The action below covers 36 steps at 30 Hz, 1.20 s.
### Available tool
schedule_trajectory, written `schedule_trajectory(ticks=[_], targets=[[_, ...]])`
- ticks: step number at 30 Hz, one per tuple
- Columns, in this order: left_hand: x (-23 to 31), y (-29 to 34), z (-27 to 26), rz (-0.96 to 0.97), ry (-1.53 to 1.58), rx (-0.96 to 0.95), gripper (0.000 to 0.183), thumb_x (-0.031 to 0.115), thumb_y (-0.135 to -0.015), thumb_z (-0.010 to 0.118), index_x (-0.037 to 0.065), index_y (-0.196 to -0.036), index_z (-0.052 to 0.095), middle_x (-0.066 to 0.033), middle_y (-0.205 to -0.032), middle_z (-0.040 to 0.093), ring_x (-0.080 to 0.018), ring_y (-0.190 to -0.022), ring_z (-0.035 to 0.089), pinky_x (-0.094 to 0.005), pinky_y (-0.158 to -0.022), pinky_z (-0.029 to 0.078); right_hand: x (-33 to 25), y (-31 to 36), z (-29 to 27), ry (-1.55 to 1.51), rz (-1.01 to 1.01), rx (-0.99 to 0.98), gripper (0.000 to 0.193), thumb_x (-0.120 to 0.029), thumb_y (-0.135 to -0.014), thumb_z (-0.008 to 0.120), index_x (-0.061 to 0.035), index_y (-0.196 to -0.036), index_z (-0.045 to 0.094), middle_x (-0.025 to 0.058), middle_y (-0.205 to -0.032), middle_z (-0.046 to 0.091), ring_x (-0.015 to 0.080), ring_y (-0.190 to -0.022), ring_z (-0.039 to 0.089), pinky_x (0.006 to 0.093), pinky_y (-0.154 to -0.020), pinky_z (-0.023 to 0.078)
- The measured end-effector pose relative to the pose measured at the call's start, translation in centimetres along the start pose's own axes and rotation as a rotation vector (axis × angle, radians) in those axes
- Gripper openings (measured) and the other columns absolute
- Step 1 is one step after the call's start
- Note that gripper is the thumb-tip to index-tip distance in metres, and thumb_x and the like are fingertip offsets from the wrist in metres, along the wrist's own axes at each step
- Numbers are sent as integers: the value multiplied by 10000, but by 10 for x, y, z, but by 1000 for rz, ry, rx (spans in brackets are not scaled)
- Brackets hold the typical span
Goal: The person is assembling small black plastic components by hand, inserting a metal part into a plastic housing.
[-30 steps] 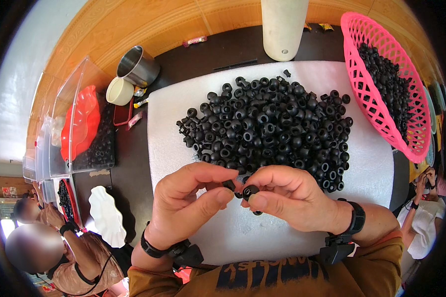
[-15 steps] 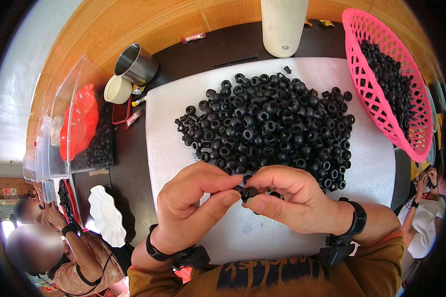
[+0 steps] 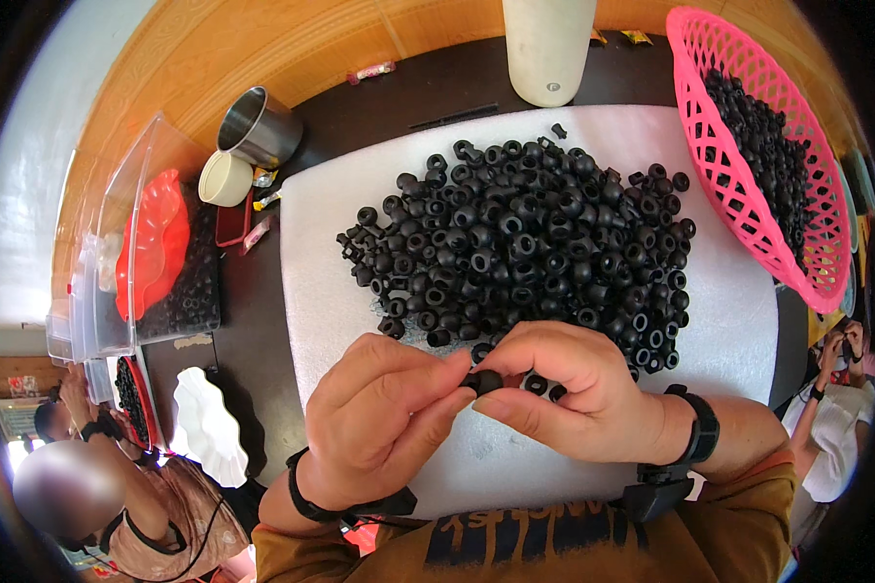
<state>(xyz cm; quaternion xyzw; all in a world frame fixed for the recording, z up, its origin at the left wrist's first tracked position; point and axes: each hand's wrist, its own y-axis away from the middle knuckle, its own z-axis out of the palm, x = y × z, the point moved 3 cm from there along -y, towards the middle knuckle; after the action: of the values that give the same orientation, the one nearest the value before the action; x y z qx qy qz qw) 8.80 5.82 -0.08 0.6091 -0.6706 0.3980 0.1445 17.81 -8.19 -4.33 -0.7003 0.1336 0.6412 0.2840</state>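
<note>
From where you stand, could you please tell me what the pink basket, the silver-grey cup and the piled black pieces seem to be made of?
Pink basket: likely glossy plastic; its lattice looks moulded.
Silver-grey cup: probably polished steel, given its bright streaks.
Black pieces: satin plastic or rubber; soft highlights leave it open.

Left hand [image 3: 384, 423]: your thumb [image 3: 428, 428] and forefinger are pinched, tips toward your right hand; the other fingers are mostly hidden.
Right hand [image 3: 583, 394]: your thumb and forefinger are pinched too, tips just beside those of your left.
Left forearm [image 3: 284, 507]: bare, below your left hand.
Right forearm [image 3: 744, 437]: bare, rightward and slightly below your right hand.
</note>
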Motion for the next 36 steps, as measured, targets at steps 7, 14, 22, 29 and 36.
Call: schedule_trajectory(ticks=[7,14,22,29,36], targets=[[-1,2,6,89,0,44,344,-57,-656,725,-23,-989,645,-97,-795,613,-208,-624,565,-282,-531,437,-1,0,-1,111,-113,17,145,-101,-794,691,-30,-862,585,69,-691,538,226,-580,518,314,-522,404],[-5,3,9,159,-13,93,408,-136,-623,679,-22,-1013,643,-104,-810,611,-213,-624,561,-287,-536,444,3,3,0,-70,22,22,161,-88,-801,696,-20,-921,612,67,-735,574,164,-614,542,266,-543,421],[-3,3,3,66,81,58,389,-126,-648,680,-11,-1019,645,-104,-818,614,-213,-652,577,-280,-563,465,0,2,-1,-66,5,-19,163,-93,-808,693,-25,-936,619,64,-763,597,158,-634,564,263,-557,434],[-4,2,4,183,-89,67,380,-101,-612,690,4,-976,664,-86,-824,628,-199,-649,577,-276,-555,452,8,10,7,-404,264,9,156,-111,-849,664,-15,-962,618,34,-778,595,88,-678,545,228,-583,432],[5,3,3,266,-245,97,384,-110,-596,680,6,-962,672,-78,-826,630,-196,-643,572,-273,-550,449,3,8,5,-473,318,12,140,-108,-848,663,-13,-943,622,35,-762,589,91,-660,536,232,-571,423]])
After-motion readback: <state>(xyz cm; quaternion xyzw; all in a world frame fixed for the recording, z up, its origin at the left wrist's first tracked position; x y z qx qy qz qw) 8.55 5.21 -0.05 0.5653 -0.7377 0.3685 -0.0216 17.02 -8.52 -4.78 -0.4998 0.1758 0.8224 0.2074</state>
